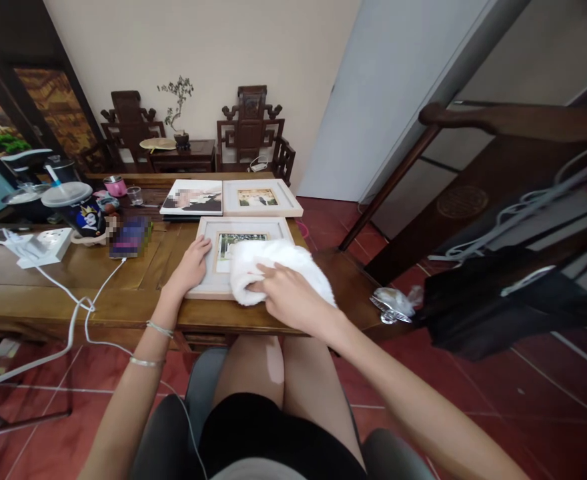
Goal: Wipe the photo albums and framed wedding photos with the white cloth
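Head view: right hand (pixel 286 297) presses towel (pixel 273 267) on frame (pixel 208 267); left hand (pixel 192 263) steadies it.

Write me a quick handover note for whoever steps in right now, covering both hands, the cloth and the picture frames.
Left hand: flat on the left edge of the near picture frame, steadying it; no grip closed around anything.
Right hand: pressing the white cloth onto the right half of that frame.
Two more frames lie flat further back on the wooden table.
Done: cannot tell how much is wiped.
Left: the uncovered left part of the glass, likely the other frames.
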Demonstrator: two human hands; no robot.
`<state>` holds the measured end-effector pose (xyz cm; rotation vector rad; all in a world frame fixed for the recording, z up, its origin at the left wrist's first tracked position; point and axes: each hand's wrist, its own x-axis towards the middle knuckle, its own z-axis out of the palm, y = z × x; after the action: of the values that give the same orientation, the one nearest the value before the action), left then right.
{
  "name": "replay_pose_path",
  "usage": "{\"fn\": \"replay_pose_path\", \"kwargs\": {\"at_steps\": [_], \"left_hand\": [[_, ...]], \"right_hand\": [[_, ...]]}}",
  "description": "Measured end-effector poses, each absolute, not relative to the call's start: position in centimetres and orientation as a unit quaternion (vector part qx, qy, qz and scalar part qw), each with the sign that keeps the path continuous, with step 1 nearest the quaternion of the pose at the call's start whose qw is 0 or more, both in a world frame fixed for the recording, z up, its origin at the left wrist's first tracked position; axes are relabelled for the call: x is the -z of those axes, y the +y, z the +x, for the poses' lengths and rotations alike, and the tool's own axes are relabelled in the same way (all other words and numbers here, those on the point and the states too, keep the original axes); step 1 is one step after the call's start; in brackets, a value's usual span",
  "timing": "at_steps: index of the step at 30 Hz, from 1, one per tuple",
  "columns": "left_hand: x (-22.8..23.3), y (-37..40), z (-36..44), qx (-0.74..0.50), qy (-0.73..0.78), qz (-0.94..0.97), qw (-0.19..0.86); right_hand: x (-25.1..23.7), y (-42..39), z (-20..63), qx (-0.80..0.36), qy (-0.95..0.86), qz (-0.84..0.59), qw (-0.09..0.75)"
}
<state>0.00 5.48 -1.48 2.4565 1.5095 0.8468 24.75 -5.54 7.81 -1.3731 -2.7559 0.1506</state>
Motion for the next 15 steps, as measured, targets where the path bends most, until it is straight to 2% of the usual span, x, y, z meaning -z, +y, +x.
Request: {"fn": "replay_pose_path", "kwargs": {"at_steps": [4,7,10,15], "left_hand": [[1.7,5.7,-0.2,-0.267,0.500,0.820,0.075],[1.6,5.8,-0.2,-0.257,0.498,0.825,0.073],[1.6,5.8,-0.2,-0.257,0.494,0.828,0.066],[1.6,5.8,-0.2,-0.287,0.493,0.818,0.070]], "right_hand": [[-7.6,-5.2,29.2,-0.047,-0.843,-0.535,0.001],[-6.2,-2.9,31.1,-0.039,-0.828,-0.559,0.039],[-4.8,1.0,31.1,-0.010,-0.822,-0.565,0.075],[-4.7,7.6,28.5,0.031,-0.820,-0.567,0.074]]}}
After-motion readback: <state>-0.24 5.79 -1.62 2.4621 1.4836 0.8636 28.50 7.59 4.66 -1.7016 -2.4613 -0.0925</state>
